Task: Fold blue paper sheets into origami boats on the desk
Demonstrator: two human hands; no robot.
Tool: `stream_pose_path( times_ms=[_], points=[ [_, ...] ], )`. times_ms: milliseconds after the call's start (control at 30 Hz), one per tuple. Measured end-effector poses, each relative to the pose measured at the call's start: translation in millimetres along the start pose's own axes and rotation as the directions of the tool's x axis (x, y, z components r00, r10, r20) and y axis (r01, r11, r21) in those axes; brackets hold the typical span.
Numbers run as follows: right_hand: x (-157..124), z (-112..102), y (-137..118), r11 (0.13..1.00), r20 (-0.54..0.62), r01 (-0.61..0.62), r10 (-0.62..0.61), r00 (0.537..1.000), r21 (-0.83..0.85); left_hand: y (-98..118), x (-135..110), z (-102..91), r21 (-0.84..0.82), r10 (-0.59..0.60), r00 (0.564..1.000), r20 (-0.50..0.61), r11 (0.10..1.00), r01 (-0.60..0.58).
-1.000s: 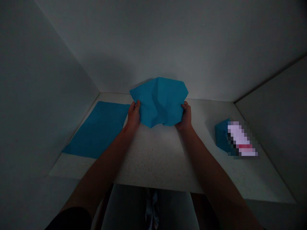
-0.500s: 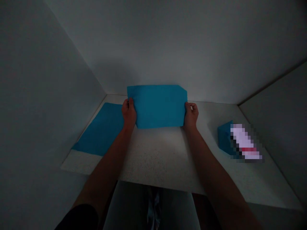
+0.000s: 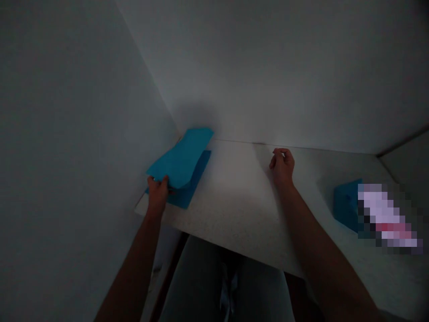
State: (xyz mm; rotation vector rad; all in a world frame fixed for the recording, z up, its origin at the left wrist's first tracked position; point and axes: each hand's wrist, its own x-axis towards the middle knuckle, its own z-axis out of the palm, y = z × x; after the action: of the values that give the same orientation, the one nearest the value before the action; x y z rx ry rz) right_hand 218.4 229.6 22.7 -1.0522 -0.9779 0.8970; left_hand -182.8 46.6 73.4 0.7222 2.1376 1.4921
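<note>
My left hand point(image 3: 157, 192) grips the near edge of a folded blue sheet point(image 3: 181, 158) and holds it just over another blue sheet point(image 3: 192, 183) that lies flat at the left end of the white table point(image 3: 234, 197), against the left wall. My right hand point(image 3: 283, 163) hovers over the middle of the table with fingers loosely curled and nothing in it.
A blue pack point(image 3: 346, 205) with a blurred label stands at the right end of the table. White walls close the table in on the left, back and right. My lap shows below the table's front edge.
My right hand has let go of the folded blue sheet. My left hand has carried it leftward over the sheet lying by the wall. The view has swung left.
</note>
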Motion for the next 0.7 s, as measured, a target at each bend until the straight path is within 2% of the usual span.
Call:
stream_pose_path(
  times_ms=[133, 233, 333, 400, 467, 533, 600, 633, 700],
  points=[
    [1, 2, -1, 1.000, 0.003, 0.004, -0.004, 1.000, 0.004, -18, -21, -30.8, 0.152, 0.045, 0.999, 0.029, 0.987, -0.049],
    [1, 3, -2, 1.000, 0.004, 0.009, -0.009, 1.000, 0.011, -32, -27, -48.5, 0.273, 0.112, 0.993, 0.032, 0.955, -0.116],
    [0, 5, -3, 1.000, -0.001, 0.015, -0.014, 1.000, 0.015, -44, -28, -63.7, 0.346, 0.204, 0.976, 0.071, 0.913, -0.216],
    [0, 5, -4, 1.000, -0.003, 0.008, -0.008, 1.000, 0.011, -48, -29, -70.2, 0.421, 0.310, 0.949, 0.054, 0.855, -0.303],
    [-1, 6, -4, 1.000, 0.000, -0.006, 0.006, 1.000, 0.010, -47, -30, -71.1, 0.534, 0.458, 0.889, 0.006, 0.750, -0.390],
    [-1, 6, -4, 1.000, 0.001, -0.013, 0.013, 1.000, 0.015, -42, -33, -65.1, 0.624, 0.593, 0.805, 0.025, 0.619, -0.476],
    [-1, 6, -5, 1.000, 0.001, -0.010, 0.010, 1.000, 0.009, -38, -34, -53.2, 0.647, 0.646, 0.747, 0.158, 0.504, -0.572],
    [-2, 6, -5, 1.000, -0.001, -0.008, 0.008, 1.000, 0.002, -38, -34, -46.2, 0.635, 0.633, 0.734, 0.246, 0.467, -0.615],
    [-2, 6, -6, 1.000, -0.007, -0.004, 0.004, 1.000, -0.010, -41, -33, -32.8, 0.609, 0.548, 0.735, 0.400, 0.440, -0.660]
  ],
)
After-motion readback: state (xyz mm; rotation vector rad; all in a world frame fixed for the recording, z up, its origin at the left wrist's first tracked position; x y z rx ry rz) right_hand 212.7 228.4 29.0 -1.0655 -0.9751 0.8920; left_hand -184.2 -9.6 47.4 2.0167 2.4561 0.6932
